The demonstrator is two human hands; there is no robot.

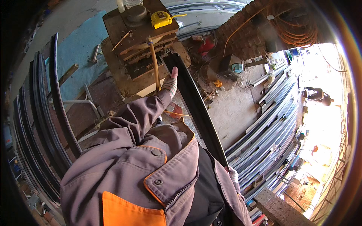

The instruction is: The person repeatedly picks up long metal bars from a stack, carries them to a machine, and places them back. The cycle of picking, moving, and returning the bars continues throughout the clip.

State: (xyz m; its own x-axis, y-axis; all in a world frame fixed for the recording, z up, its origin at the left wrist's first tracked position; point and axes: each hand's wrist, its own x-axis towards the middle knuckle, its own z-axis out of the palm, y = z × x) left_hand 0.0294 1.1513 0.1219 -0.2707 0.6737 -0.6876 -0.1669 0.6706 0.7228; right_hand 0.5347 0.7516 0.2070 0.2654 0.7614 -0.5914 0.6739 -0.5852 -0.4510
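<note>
A long black metal channel (198, 107) slants from the machine's edge down past my body to the right. My left hand (171, 83), in a striped knitted glove, is closed on the channel near its far end; the thumb lies along the edge and the other fingers are hidden. At the near end my right hand (233, 175) is wrapped round the channel, partly covered by my jacket. The far end rests at a rusty brown machine (130, 69) with a curved wooden-looking handle (155, 64). On its top sits a yellow tape measure (161, 19).
Long dark metal bars (56, 83) stand on the left beside a blue sheet (81, 49). Many metal profiles (264, 128) lie stacked on the right. An orange cable coil (298, 32) hangs near a brick wall (245, 32). Another person (318, 95) is in the bright area far right.
</note>
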